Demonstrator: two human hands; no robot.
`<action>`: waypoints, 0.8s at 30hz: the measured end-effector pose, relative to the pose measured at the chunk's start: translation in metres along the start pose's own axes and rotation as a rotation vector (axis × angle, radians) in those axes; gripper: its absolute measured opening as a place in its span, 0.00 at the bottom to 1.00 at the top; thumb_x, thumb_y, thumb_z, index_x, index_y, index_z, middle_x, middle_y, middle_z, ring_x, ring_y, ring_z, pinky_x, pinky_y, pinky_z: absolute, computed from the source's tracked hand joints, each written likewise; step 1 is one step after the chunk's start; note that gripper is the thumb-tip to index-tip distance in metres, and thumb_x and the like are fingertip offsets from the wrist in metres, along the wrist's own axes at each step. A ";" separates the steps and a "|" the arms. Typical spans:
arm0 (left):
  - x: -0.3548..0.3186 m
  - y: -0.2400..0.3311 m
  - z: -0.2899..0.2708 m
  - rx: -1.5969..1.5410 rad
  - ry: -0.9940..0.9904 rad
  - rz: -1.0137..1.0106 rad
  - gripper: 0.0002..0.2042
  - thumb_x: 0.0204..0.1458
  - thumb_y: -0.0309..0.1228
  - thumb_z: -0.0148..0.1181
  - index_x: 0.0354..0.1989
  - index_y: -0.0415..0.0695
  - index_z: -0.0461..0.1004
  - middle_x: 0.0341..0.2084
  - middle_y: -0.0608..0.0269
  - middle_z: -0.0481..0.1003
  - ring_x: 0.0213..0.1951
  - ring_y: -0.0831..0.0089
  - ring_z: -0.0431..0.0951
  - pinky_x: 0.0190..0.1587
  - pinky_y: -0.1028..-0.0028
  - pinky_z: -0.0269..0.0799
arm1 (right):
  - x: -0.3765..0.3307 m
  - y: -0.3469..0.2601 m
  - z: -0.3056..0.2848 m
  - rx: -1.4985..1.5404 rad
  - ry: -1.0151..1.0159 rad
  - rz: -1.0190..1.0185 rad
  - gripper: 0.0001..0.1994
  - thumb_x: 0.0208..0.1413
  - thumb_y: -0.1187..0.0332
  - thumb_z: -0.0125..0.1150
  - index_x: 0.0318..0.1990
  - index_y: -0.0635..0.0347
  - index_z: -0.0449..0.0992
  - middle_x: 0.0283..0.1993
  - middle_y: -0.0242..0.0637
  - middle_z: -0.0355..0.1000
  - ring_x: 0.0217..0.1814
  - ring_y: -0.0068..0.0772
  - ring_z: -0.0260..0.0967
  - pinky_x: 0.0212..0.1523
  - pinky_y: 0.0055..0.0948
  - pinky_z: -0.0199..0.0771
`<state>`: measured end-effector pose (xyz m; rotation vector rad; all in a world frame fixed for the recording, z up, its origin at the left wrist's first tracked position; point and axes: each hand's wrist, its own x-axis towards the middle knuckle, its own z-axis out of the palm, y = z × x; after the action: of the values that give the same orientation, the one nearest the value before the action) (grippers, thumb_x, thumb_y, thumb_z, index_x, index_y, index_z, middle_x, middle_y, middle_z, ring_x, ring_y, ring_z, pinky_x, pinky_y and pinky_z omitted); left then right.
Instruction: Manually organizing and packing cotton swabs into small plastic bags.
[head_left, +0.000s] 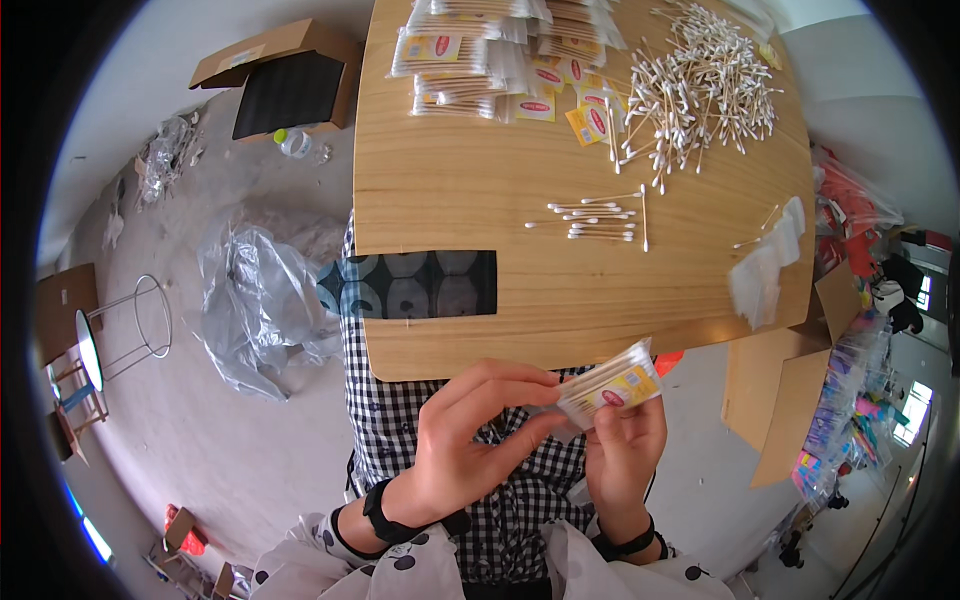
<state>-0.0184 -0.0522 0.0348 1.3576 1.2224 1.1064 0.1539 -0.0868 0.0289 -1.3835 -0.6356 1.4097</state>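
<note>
Over my lap, just off the table's near edge, I hold a clear packet of cotton swabs with a yellow and red label. My right hand grips its lower right side, thumb across the front. The fingers of my left hand pinch the packet's left end, where the clear plastic shows. On the wooden table beyond lies a small group of loose cotton swabs. A dark film strip with rounded shapes lies at the table's left edge, overhanging it.
Stacked swab packets fill the table's far left, beside yellow label cards. A large swab heap covers the far right. Crumpled white plastic lies at the right edge. Cardboard boxes and a clear plastic bag are on the floor.
</note>
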 end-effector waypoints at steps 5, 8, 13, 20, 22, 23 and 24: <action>0.000 0.003 0.002 -0.144 -0.022 -0.311 0.10 0.43 0.15 0.70 0.33 0.37 0.77 0.40 0.53 0.79 0.41 0.70 0.79 0.45 0.74 0.75 | 0.000 0.000 0.002 -0.029 -0.047 -0.090 0.23 0.59 0.78 0.61 0.59 0.69 0.61 0.55 0.43 0.69 0.57 0.29 0.69 0.59 0.31 0.70; -0.002 -0.003 0.004 -0.163 -0.019 -0.244 0.10 0.44 0.14 0.69 0.34 0.36 0.76 0.41 0.54 0.78 0.42 0.71 0.79 0.46 0.74 0.75 | -0.001 0.000 0.001 -0.066 -0.052 -0.094 0.23 0.59 0.78 0.61 0.59 0.69 0.60 0.54 0.42 0.69 0.57 0.29 0.69 0.58 0.30 0.71; -0.001 0.001 0.005 -0.197 -0.009 -0.270 0.11 0.43 0.15 0.70 0.35 0.36 0.76 0.40 0.53 0.78 0.42 0.70 0.79 0.46 0.73 0.75 | -0.002 0.000 0.001 -0.074 -0.024 -0.095 0.22 0.59 0.79 0.60 0.58 0.69 0.60 0.55 0.43 0.68 0.58 0.30 0.68 0.59 0.32 0.70; -0.001 -0.003 0.002 -0.158 -0.002 -0.035 0.13 0.40 0.17 0.73 0.35 0.38 0.77 0.38 0.52 0.78 0.41 0.66 0.80 0.44 0.70 0.76 | -0.002 0.002 -0.004 -0.042 -0.118 -0.163 0.24 0.61 0.72 0.59 0.61 0.65 0.58 0.53 0.55 0.71 0.53 0.51 0.73 0.57 0.50 0.73; 0.000 0.001 0.000 -0.128 -0.005 -0.005 0.14 0.39 0.18 0.74 0.35 0.38 0.77 0.37 0.52 0.78 0.40 0.65 0.80 0.42 0.70 0.76 | -0.003 0.002 -0.005 -0.016 -0.137 -0.154 0.24 0.60 0.70 0.60 0.60 0.63 0.58 0.51 0.57 0.71 0.53 0.51 0.73 0.55 0.51 0.74; 0.000 0.003 -0.001 -0.098 -0.010 0.024 0.14 0.39 0.18 0.74 0.34 0.39 0.77 0.36 0.53 0.78 0.39 0.64 0.80 0.41 0.70 0.77 | -0.003 0.002 -0.005 -0.017 -0.138 -0.154 0.24 0.60 0.70 0.60 0.60 0.63 0.58 0.51 0.57 0.71 0.53 0.51 0.73 0.55 0.51 0.74; 0.000 0.002 0.000 -0.098 -0.009 0.024 0.14 0.39 0.18 0.74 0.34 0.39 0.77 0.36 0.53 0.78 0.39 0.64 0.80 0.41 0.70 0.77 | -0.003 0.002 -0.006 -0.001 -0.151 -0.168 0.24 0.60 0.70 0.60 0.60 0.63 0.58 0.51 0.57 0.71 0.52 0.51 0.73 0.55 0.51 0.74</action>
<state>-0.0182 -0.0521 0.0370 1.3046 1.1333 1.1614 0.1585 -0.0922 0.0267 -1.2023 -0.8308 1.3863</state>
